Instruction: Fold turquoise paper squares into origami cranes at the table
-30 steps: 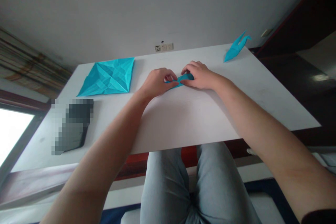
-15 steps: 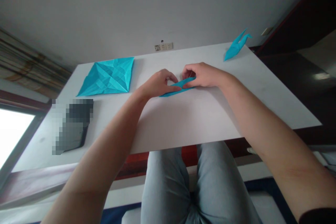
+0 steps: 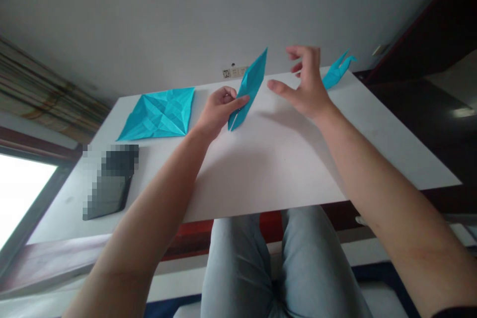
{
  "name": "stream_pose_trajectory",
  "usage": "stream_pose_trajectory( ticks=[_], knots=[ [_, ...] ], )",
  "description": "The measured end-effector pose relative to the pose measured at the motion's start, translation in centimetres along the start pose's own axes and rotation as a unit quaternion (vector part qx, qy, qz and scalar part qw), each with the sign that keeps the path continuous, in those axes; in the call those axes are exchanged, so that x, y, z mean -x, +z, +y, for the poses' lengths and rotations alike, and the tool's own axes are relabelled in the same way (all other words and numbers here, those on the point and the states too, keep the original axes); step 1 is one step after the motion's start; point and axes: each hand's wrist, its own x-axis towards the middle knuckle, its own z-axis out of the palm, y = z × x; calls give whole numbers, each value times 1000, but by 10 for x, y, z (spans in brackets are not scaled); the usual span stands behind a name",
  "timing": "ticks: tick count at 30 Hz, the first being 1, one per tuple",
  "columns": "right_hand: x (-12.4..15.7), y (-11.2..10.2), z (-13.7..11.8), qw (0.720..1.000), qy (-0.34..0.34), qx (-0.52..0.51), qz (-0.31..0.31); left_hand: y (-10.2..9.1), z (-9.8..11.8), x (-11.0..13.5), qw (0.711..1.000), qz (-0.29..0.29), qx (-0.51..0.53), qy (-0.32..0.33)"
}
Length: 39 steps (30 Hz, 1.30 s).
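Left grip (image 3: 216,111) is pinching turquoise origami (image 3: 255,75) — folded slim, apparently unfinished; right grip (image 3: 307,85), parted and empty, is hovering beside it.

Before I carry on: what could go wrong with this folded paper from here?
The left grip alone pinches the folded paper, which might slip or twist. Slit at its lower end, it could spread apart. The open right grip could brush the paper bird near the far edge of the table.
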Motion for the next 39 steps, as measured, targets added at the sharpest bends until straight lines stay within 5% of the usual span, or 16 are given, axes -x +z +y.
stream_pose_trajectory(
  ticks=[7, 14, 23, 39],
  knots=[
    [10, 30, -23, 962, 104, -209, -139, 14, 4, 8, 998, -15, 56, -5],
    [7, 30, -16, 955, 115, -250, -109, 13, 5, 13, 999, -48, 13, 1],
    [10, 44, 4, 938, 49, -334, -82, 17, -5, 9, 990, -36, 112, 75],
    [11, 36, -10, 948, 55, -297, -99, 23, -10, 5, 991, 14, 102, 84]
  ],
)
